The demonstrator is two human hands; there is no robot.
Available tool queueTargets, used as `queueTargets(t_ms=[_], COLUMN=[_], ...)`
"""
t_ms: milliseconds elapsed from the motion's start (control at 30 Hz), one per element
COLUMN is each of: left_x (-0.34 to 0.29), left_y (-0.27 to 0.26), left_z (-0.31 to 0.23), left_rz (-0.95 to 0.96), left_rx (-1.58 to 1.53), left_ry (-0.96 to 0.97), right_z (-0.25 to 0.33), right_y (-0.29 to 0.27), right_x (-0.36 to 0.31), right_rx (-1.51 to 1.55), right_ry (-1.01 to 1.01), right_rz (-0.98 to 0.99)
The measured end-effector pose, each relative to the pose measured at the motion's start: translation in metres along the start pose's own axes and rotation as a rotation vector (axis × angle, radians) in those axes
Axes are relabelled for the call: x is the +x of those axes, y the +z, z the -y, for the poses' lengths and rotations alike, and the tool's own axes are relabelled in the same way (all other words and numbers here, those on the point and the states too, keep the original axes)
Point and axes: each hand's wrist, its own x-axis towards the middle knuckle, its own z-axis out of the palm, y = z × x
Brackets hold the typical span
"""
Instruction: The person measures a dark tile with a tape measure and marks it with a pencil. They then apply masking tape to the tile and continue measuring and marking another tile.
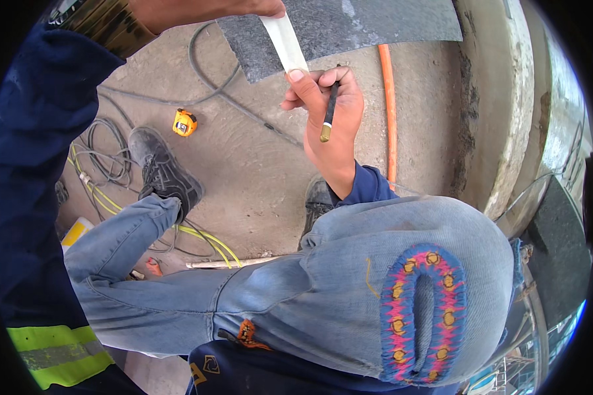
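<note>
Faded denim trousers [481,230], embroidered at one knee, bulge nearest. Ahead, rough concrete floor [244,171] leaves room below a grey sheet's [375,26] lower edge. Near its lower-left corner, the left hand [227,8] holds a white strip's [284,41] upper end; the right hand [333,115] pinches its lower end, also clasping a slim black pen [333,102].

Bright, diffuse daylight, soft shadows on the concrete floor [250,191], fisheye curvature and black vignette round the rim.
</note>
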Motion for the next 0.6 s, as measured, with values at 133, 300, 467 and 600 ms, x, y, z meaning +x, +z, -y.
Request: queueTargets(t_ms=[133,300,467,600], left_x=[-0.008,-0.005,-0.004,-0.003], left_y=[-0.019,-0.007,-0.001,0.019], left_z=[0.001,0.006,0.005,0.0], left_rz=[0.076,0.083,-0.003,-0.174], left_rx=[0.074,0.064,-0.017,0.007], left_ry=[-0.054,-0.05,-0.027,-0.013], right_z=[0.0,-0.003,-0.007,-0.009], right_y=[0.011,0.008,0.006,0.008], right_x=[0.0,0.002,0.004,0.005], right_rx=[0.042,0.046,0.08,0.126], right_ry=[0.01,0.023,0.007,-0.005], right_rz=[0.071,0.096,0.102,0.09])
